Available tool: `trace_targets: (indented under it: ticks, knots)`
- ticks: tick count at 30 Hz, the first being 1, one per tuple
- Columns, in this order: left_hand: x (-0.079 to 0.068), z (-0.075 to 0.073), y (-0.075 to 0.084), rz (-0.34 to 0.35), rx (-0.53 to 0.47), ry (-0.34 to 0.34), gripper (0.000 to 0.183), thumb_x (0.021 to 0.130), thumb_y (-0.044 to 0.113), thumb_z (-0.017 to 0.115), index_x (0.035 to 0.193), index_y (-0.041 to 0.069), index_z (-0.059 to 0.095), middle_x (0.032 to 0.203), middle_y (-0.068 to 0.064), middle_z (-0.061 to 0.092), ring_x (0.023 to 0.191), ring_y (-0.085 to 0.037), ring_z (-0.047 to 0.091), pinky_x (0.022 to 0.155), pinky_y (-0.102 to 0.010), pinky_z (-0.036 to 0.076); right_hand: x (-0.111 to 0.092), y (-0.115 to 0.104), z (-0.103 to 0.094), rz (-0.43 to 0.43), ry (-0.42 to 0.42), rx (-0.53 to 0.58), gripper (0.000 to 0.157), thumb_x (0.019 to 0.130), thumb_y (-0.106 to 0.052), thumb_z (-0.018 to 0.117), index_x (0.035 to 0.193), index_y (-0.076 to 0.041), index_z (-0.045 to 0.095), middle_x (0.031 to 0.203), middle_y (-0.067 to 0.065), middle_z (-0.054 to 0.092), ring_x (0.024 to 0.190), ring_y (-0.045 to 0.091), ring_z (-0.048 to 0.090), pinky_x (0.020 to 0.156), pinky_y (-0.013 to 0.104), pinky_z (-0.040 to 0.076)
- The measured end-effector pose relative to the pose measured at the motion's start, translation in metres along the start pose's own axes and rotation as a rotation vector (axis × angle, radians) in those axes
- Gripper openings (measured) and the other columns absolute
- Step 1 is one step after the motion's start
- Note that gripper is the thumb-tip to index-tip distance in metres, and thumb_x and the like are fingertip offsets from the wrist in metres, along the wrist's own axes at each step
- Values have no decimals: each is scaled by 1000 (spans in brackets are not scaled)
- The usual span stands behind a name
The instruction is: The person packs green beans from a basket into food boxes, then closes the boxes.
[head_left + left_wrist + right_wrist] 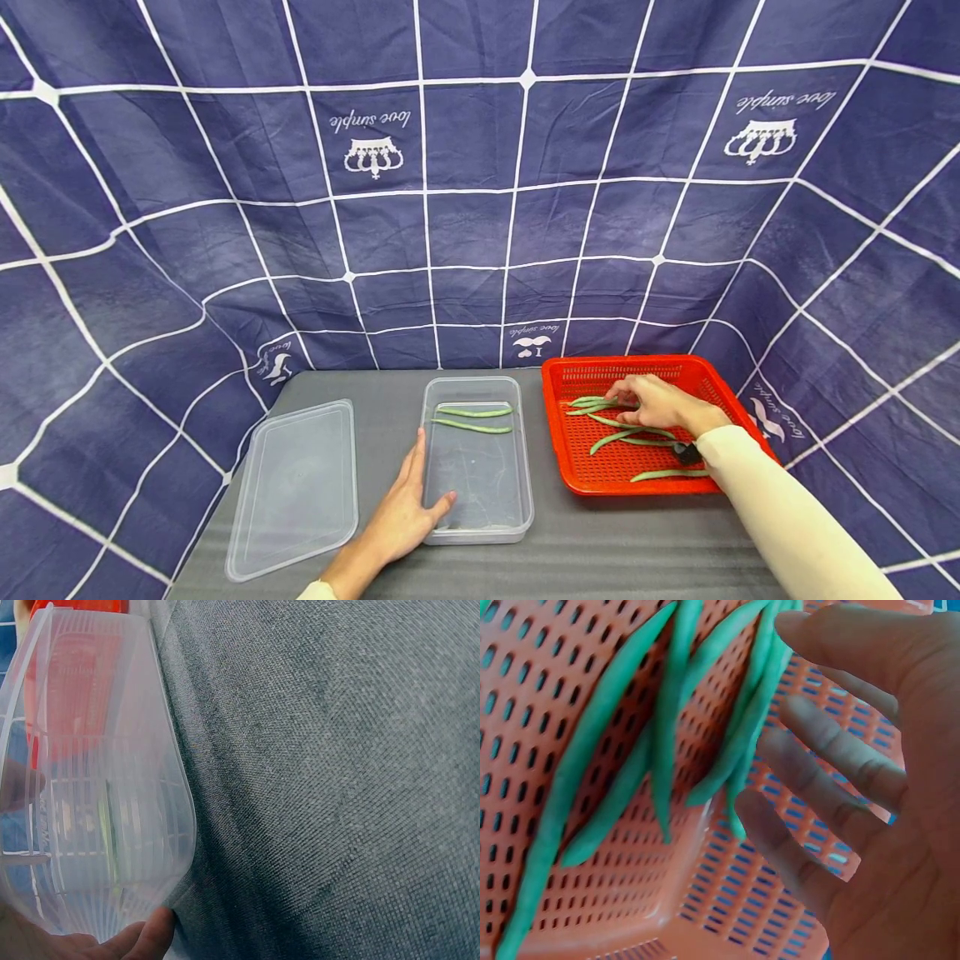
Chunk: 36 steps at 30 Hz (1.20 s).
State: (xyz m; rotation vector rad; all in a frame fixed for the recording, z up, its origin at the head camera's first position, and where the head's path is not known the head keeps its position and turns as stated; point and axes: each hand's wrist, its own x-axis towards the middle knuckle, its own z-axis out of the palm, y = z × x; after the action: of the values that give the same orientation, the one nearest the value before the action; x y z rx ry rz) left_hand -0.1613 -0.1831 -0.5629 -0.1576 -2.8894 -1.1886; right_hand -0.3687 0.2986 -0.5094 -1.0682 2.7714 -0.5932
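Observation:
My left hand (407, 508) lies along the left side of a clear plastic container (480, 537), its fingers straight against the outer wall and its thumb over the rim near the front corner. Two green beans (474, 412) lie crosswise inside the container's far half. In the left wrist view the container wall (161, 795) stands beside the fingertips (154, 934). Over the red plastic basket (592, 482), my right hand (660, 404) reaches in among several green beans (633, 433). The right wrist view shows its thumb and fingers spread apart beside the beans (671, 720), nothing visibly gripped.
A translucent flat lid (296, 492) lies on the grey tabletop (390, 392) at the left. Blue cloth with white lines (480, 233) hangs behind and on both sides. The basket stands close to the right of the container, its perforated walls rising around the beans.

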Motion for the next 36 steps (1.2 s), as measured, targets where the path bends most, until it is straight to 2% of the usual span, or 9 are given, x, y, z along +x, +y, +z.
trace_targets:
  ticks: [8,15,21,29,36]
  knots:
    - [0,0,0,6,10,2,120,103,40,87,188,8,9,191,-26,31,173,-54,39,135,-72,42,-10,10,6,36,-75,85,37,87,-8,99,122,-8,85,105,5,83,97,20,75,87,35,66]
    - [0,0,1,3,8,3,119,103,40,87,188,8,10,191,-25,31,173,-53,40,135,-71,43,-13,13,10,55,-116,125,37,85,-1,97,119,-7,86,102,5,82,93,18,74,81,26,62]
    - [0,1,-1,4,9,4,120,103,41,87,189,9,9,191,-25,31,173,-53,40,134,-71,43,-14,16,12,58,-127,136,36,79,7,91,111,-9,84,93,2,76,84,9,67,75,19,52]
    - [1,1,-2,4,9,10,121,103,42,87,189,10,9,191,-25,31,172,-54,41,135,-70,43,-14,16,13,50,-125,146,36,79,14,83,106,-9,81,87,1,73,73,3,61,68,20,52]
    - [0,2,-1,0,11,10,120,103,41,87,189,10,9,191,-25,31,172,-54,41,135,-71,42,-13,15,13,13,-118,137,40,80,20,69,105,-8,81,84,0,73,73,1,59,67,19,50]
